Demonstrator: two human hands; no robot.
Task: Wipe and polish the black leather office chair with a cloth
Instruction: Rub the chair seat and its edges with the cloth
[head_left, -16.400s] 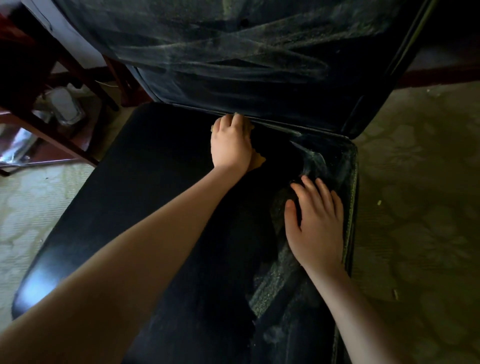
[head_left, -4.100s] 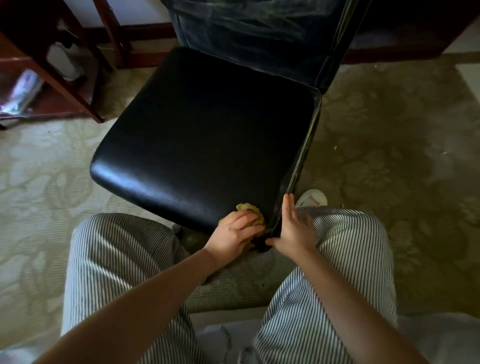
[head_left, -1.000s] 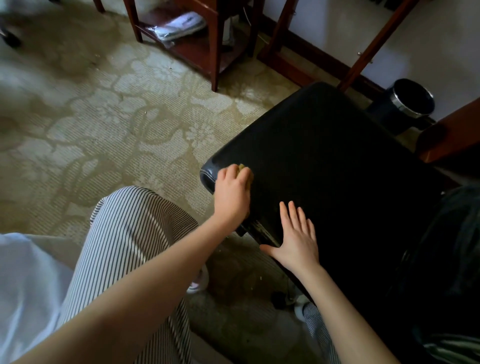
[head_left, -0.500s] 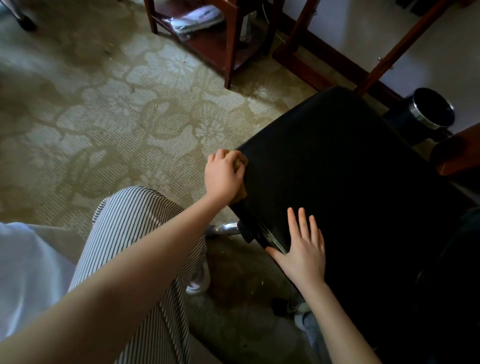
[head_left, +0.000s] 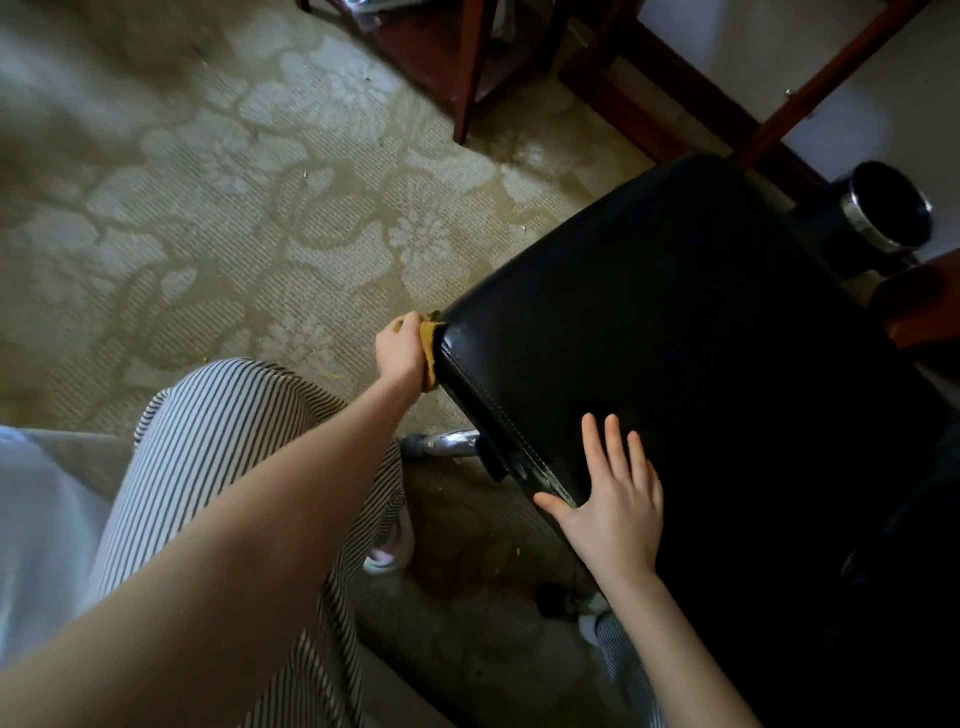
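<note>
Above a striped trouser leg (head_left: 234, 431) and the patterned carpet (head_left: 208, 208), the left hand (head_left: 400, 348) has its grip closed on a yellow cloth (head_left: 429, 353), pressing it against the left corner of the black chair seat (head_left: 675, 338). The right hand (head_left: 615, 512) lies flat on the seat's near edge, grip wide, fingers spread. A dark bin (head_left: 883, 208) stands far right.

Head view, close, down onto chair (head_left: 675, 338)
</note>
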